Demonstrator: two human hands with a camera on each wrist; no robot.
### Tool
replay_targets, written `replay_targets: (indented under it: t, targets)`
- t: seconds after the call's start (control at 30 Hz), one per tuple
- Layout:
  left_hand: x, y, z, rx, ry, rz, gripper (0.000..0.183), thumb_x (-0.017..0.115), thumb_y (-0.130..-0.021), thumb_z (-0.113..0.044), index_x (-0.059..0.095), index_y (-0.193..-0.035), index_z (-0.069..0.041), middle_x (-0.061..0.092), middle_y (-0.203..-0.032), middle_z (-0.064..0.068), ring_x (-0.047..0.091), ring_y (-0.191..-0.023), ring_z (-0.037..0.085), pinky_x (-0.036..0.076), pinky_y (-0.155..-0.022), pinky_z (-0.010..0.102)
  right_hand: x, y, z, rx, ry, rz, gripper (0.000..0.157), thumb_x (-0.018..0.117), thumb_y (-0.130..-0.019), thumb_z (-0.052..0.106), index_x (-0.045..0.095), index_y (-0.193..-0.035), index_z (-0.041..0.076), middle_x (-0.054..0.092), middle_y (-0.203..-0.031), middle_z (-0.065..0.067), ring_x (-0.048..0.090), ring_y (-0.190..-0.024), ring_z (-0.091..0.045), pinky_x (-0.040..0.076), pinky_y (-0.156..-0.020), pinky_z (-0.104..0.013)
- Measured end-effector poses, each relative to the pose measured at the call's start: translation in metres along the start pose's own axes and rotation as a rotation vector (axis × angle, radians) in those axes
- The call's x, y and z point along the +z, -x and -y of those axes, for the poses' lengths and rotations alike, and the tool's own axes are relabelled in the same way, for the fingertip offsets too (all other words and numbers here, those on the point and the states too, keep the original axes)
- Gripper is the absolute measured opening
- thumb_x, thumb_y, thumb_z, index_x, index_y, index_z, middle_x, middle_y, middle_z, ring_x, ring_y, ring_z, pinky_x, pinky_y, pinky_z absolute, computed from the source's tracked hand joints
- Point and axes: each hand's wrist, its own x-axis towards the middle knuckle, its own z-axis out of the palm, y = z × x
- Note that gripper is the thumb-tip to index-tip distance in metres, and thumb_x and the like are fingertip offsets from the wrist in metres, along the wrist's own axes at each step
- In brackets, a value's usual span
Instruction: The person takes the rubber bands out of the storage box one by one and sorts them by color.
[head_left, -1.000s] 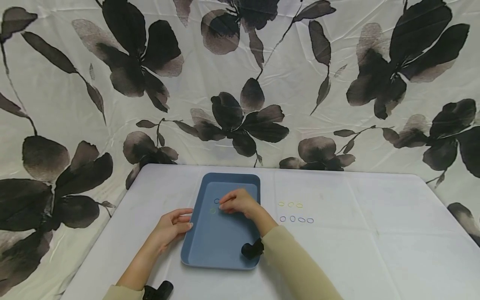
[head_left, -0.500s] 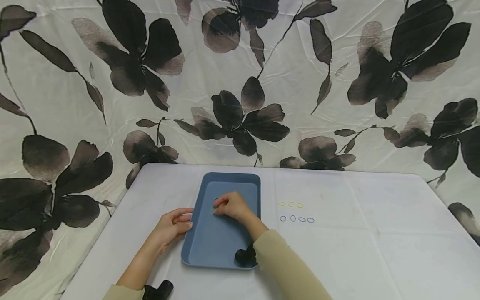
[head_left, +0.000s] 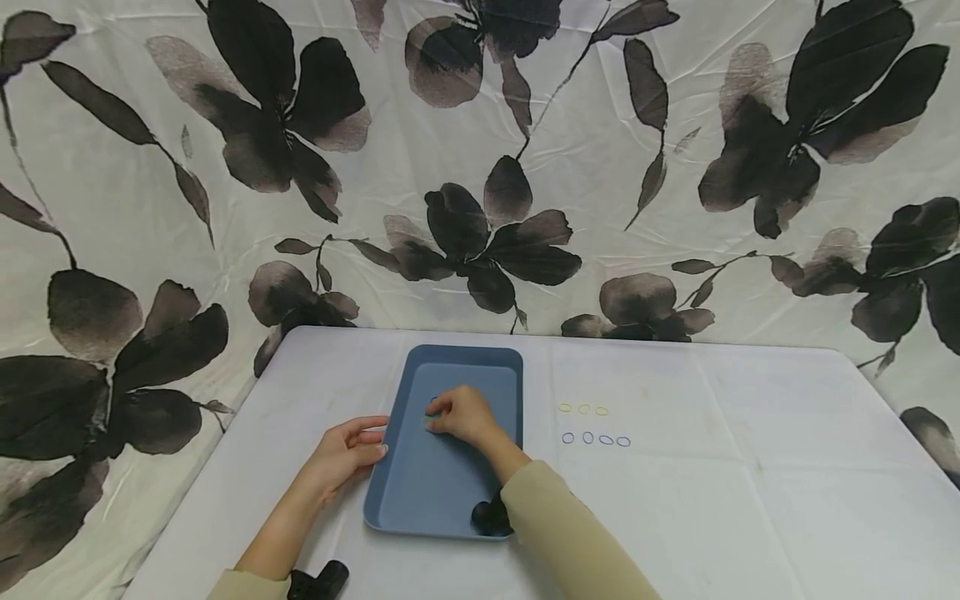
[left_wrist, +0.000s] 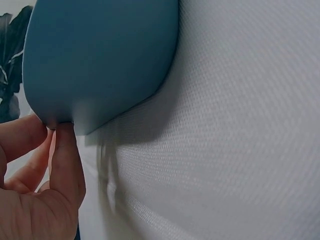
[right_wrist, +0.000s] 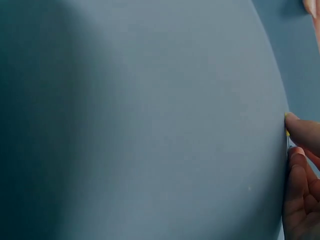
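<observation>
The blue tray [head_left: 420,500] lies on the white-covered table. My left hand [head_left: 345,458] touches its left rim, fingers fairly straight; in the left wrist view the thumb and a finger [left_wrist: 66,160] meet the tray's edge. Over the tray's upper left, my right hand [head_left: 465,414] pinches a small yellow rubber band [right_wrist: 287,133] between thumb and fingertips, close to the tray floor. A blue rubber band [head_left: 433,399] in the tray shows only in part behind those fingers.
Right of the tray lie a row of yellow rubber bands [head_left: 583,409] and, nearer, a row of several blue rubber bands [head_left: 606,440]. A floral cloth [head_left: 480,125] hangs behind the table. Black wrist cameras [head_left: 491,517] sit at both wrists.
My right hand has moved slightly left and down within the tray, covering the yellow band and most of the blue one seen there earlier. The left hand stays at the rim.
</observation>
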Motion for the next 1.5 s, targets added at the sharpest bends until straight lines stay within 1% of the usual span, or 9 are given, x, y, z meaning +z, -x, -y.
replay_targets:
  t: [0.17,0.4,0.6,0.83,0.9,1.03,1.13,1.3,1.5]
  targets:
    - [0.0,0.0,0.0,-0.003,-0.004,-0.006,0.051,0.059,-0.085,0.006,0.041,-0.133,0.011,0.061,-0.108,0.018,0.06,-0.083,0.01,0.051,-0.068,0.024,0.002,0.0,0.002,0.013,0.045,0.002,0.014,0.078,-0.073,0.01,0.075,-0.086,0.005,0.057,-0.058,0.002,0.041,-0.051,-0.003,0.034,-0.049,-0.019]
    - [0.001,0.0,-0.001,-0.004,-0.005,-0.008,0.051,0.059,-0.084,0.006,0.041,-0.132,0.011,0.061,-0.107,0.017,0.061,-0.083,0.01,0.051,-0.068,0.024,0.002,0.0,0.001,0.008,0.061,0.002,0.006,0.078,-0.074,0.011,0.073,-0.073,0.007,0.056,-0.056,0.003,0.042,-0.052,-0.005,0.035,-0.051,-0.02]
    - [0.002,0.0,-0.002,-0.006,-0.016,-0.017,0.051,0.059,-0.084,0.007,0.042,-0.132,0.01,0.061,-0.107,0.017,0.06,-0.083,0.011,0.051,-0.068,0.024,0.0,0.001,0.005,-0.025,0.111,0.059,0.016,0.071,-0.08,0.009,0.068,-0.065,0.006,0.06,-0.061,0.003,0.042,-0.052,-0.005,0.036,-0.052,-0.019]
    - [0.002,-0.002,-0.003,-0.004,-0.03,-0.024,0.05,0.059,-0.084,0.006,0.043,-0.132,0.01,0.059,-0.109,0.02,0.06,-0.083,0.011,0.05,-0.067,0.025,-0.004,0.0,0.008,-0.058,0.118,0.135,0.023,0.062,-0.085,0.002,0.06,-0.062,0.002,0.049,-0.058,0.003,0.037,-0.051,-0.008,0.03,-0.051,-0.019]
    - [0.002,-0.002,-0.002,-0.004,-0.031,-0.025,0.05,0.059,-0.084,0.006,0.043,-0.131,0.01,0.059,-0.109,0.02,0.06,-0.083,0.011,0.05,-0.068,0.025,-0.006,0.001,0.008,-0.048,0.075,0.153,0.023,0.06,-0.086,-0.001,0.058,-0.063,0.003,0.046,-0.058,0.004,0.037,-0.051,-0.009,0.03,-0.052,-0.02]
    - [0.001,-0.001,0.0,-0.007,-0.028,-0.029,0.05,0.059,-0.084,0.007,0.043,-0.131,0.011,0.059,-0.108,0.019,0.06,-0.082,0.011,0.05,-0.067,0.024,-0.01,0.002,0.006,0.018,-0.103,0.18,0.021,0.057,-0.086,-0.004,0.056,-0.066,0.001,0.047,-0.059,0.001,0.04,-0.052,-0.009,0.034,-0.051,-0.021]
    - [0.001,0.0,0.0,-0.01,-0.029,-0.033,0.05,0.059,-0.084,0.007,0.043,-0.131,0.01,0.06,-0.108,0.019,0.06,-0.082,0.011,0.05,-0.066,0.025,-0.015,0.002,0.004,0.112,-0.272,0.188,0.015,0.056,-0.087,-0.006,0.058,-0.072,-0.004,0.053,-0.064,-0.003,0.047,-0.055,-0.011,0.041,-0.052,-0.022]
    - [0.001,0.001,0.0,-0.01,-0.035,-0.029,0.05,0.059,-0.084,0.006,0.043,-0.132,0.009,0.059,-0.11,0.02,0.06,-0.083,0.012,0.05,-0.067,0.026,-0.023,0.002,0.003,0.266,-0.535,0.161,0.008,0.053,-0.087,-0.01,0.06,-0.089,-0.014,0.06,-0.074,-0.01,0.057,-0.064,-0.014,0.051,-0.064,-0.028]
    - [0.001,-0.001,0.0,-0.007,-0.031,-0.024,0.05,0.059,-0.084,0.006,0.043,-0.132,0.009,0.059,-0.109,0.019,0.06,-0.082,0.011,0.05,-0.066,0.025,-0.028,0.001,0.002,0.312,-0.713,0.14,0.01,0.052,-0.084,-0.014,0.058,-0.091,-0.018,0.058,-0.069,-0.007,0.058,-0.064,-0.012,0.051,-0.064,-0.024]
